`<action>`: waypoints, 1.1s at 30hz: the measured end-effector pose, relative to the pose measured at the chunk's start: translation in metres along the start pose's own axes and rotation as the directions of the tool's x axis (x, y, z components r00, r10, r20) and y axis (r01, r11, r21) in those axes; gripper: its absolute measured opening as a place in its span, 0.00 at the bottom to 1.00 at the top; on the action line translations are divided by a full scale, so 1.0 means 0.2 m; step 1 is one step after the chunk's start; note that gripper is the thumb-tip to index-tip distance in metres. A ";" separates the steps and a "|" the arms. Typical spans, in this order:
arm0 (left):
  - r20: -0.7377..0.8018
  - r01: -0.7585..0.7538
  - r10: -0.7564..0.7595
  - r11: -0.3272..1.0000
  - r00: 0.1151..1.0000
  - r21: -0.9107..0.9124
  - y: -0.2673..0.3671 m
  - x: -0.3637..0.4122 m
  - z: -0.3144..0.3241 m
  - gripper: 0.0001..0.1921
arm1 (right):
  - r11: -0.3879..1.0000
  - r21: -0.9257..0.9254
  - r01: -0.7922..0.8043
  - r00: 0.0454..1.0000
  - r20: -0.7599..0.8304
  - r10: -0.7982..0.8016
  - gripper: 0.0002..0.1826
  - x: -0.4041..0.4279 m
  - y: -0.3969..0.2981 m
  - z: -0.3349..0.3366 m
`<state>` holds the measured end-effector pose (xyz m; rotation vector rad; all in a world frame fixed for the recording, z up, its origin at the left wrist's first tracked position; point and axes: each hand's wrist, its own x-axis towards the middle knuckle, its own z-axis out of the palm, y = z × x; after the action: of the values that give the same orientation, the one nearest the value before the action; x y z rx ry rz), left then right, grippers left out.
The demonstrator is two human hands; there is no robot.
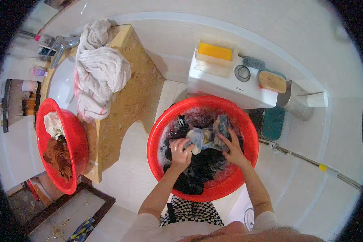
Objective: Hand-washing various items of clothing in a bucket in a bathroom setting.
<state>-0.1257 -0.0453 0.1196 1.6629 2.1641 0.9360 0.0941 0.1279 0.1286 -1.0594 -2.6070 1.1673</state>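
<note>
Before me stands a large red plastic basin with soapy water and wet clothes. My left hand grips a bunched, light blue-and-white cloth above the suds. My right hand lies with spread fingers against a bunched grey-blue patterned cloth near the basin's right side; whether the fingers grip it I cannot tell. Dark wet clothes lie below and between both hands, partly under the water.
A stone-look washbasin counter at the left carries a white towel. A smaller red basin with brown and white cloths rests on its edge. Beyond the large basin is a toilet cistern with a yellow item and brush on top.
</note>
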 end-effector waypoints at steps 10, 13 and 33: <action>0.255 0.217 -0.284 0.941 0.924 0.261 0.04 -0.02 0.31 0.41 | 0.953 -0.272 -0.137 0.989 -0.100 0.114 0.40 0.37 0.33 0.50; 0.319 0.259 -0.387 0.889 0.865 0.377 0.06 0.08 0.46 0.46 | 0.862 -0.411 -0.296 0.908 -0.401 0.121 0.34 0.32 0.19 0.59; 0.257 0.536 -0.490 0.831 0.833 -0.150 -0.25 0.03 1.07 0.22 | 0.985 0.109 -0.131 0.960 -0.232 0.154 0.23 0.43 0.28 0.64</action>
<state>-0.0467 0.0237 -0.0741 0.9407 2.1088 0.7584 0.0171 0.1289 -0.0160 -1.2986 -2.3038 1.0978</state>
